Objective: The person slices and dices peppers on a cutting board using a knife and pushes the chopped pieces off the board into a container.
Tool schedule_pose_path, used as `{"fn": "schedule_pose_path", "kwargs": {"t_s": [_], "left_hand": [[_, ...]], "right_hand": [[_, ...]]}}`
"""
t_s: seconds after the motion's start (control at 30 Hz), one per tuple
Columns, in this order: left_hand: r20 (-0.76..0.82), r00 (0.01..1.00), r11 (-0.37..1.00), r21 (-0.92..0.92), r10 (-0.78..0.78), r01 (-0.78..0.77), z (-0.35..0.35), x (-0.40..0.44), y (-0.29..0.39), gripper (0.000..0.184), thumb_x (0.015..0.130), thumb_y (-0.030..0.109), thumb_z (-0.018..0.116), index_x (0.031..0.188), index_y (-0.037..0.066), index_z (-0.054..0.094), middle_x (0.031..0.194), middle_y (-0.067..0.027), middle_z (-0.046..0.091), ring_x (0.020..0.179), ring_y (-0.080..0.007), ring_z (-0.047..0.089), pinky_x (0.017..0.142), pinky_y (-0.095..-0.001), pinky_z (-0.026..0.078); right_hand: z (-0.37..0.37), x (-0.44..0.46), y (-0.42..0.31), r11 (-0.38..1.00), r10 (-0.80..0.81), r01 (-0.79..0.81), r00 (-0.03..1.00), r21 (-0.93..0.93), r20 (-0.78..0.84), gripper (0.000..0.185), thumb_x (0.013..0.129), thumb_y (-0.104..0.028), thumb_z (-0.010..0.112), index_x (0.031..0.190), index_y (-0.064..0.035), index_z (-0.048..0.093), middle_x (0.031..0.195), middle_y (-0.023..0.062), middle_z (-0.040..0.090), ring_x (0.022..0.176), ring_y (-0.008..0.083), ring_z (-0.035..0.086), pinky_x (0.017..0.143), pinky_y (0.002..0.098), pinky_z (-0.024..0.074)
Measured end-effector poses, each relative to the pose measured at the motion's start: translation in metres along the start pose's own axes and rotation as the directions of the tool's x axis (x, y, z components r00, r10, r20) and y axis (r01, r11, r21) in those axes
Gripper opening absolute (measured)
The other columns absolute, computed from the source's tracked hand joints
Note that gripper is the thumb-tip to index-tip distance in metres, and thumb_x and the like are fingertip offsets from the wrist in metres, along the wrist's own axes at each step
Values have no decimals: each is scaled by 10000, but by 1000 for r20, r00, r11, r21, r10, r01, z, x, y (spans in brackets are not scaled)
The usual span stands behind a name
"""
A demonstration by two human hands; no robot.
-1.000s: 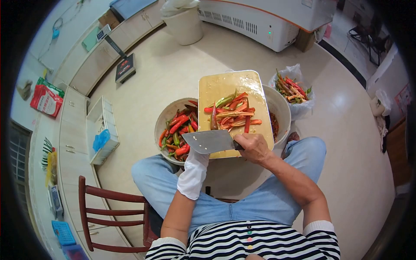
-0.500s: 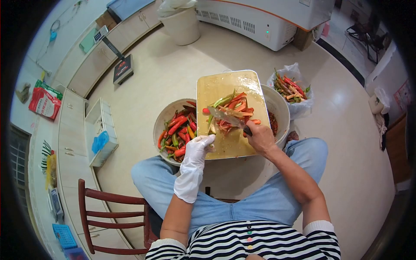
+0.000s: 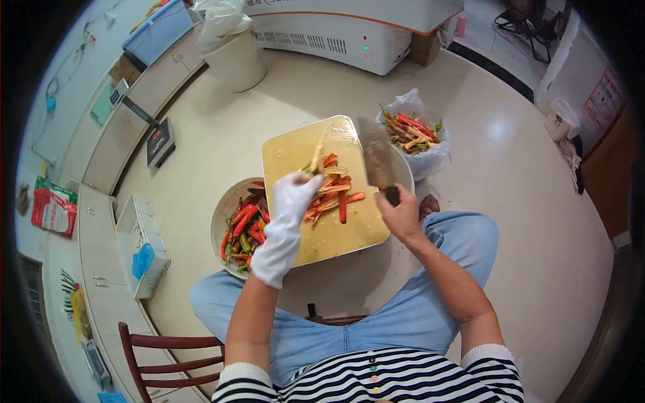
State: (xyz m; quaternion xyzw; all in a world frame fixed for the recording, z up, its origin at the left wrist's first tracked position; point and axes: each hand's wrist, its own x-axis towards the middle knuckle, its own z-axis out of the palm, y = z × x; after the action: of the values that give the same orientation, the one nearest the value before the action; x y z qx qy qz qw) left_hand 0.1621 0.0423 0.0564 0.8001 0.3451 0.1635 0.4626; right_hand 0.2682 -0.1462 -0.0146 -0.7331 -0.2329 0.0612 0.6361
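Left hand (image 3: pixel 290 198): gloved, my fingers pinched on a pale strip (image 3: pixel 317 156) above the board (image 3: pixel 289 156).
Right hand (image 3: pixel 403 215): my grip closed round the knife (image 3: pixel 392 195), blade blurred.
Cut peppers (image 3: pixel 342 201): on the board.

The far white freezer (image 3: pixel 322 40), the red packet (image 3: pixel 54 210) at left and the wall poster (image 3: pixel 603 98) at right bore print too small or blurred to read.

From up here I see my gloved left hand (image 3: pixel 293 196) pinching a pale pepper piece (image 3: pixel 318 153) above the cutting board (image 3: pixel 289 158), my right hand (image 3: pixel 401 209) gripping a blurred cleaver (image 3: pixel 379 161).
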Motion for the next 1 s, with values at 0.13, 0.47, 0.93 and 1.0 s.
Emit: {"fn": "schedule_pose_path", "kwargs": {"t_s": [0.13, 0.47, 0.93, 1.0], "left_hand": [[160, 979, 985, -130, 130, -109, 57, 57, 59, 343, 778, 322, 673, 852, -13, 669, 688, -67, 629, 641, -103, 565, 584, -255, 447], [313, 931, 718, 603, 189, -348, 44, 36, 23, 384, 748, 412, 670, 743, 29, 689, 624, -132, 634, 558, -256, 610, 562, -351, 486], [255, 966, 633, 739, 51, -229, 67, -12, -40, 311, 716, 366, 669, 761, 60, 699, 688, -153, 647, 661, -291, 643, 645, -378, 509], [323, 946, 657, 714, 0, -244, 46, -6, -27, 299, 711, 353, 673, 776, 62, 701, 703, -151, 651, 672, -291, 643, 660, -374, 508]], "right_hand": [[-38, 20, 23, 994, 111, -109, 971, 21, -213, 160, 786, -124, 637, 758, 14, 561, 560, 16, 523, 486, 111, 511, 466, 278, 410], [-68, 38, -21, 870, 302, -208, 941, 446, -151, 184, 822, -119, 618, 728, -59, 472, 510, -16, 452, 350, 67, 406, 305, 235, 327], [-47, 35, -16, 909, 274, -234, 959, 346, -71, 146, 826, -99, 606, 774, -45, 480, 512, -23, 440, 338, 65, 403, 288, 236, 314], [-46, 35, -17, 908, 274, -238, 960, 345, -61, 149, 826, -100, 605, 771, -46, 477, 510, -24, 438, 339, 65, 403, 289, 236, 314]]}}
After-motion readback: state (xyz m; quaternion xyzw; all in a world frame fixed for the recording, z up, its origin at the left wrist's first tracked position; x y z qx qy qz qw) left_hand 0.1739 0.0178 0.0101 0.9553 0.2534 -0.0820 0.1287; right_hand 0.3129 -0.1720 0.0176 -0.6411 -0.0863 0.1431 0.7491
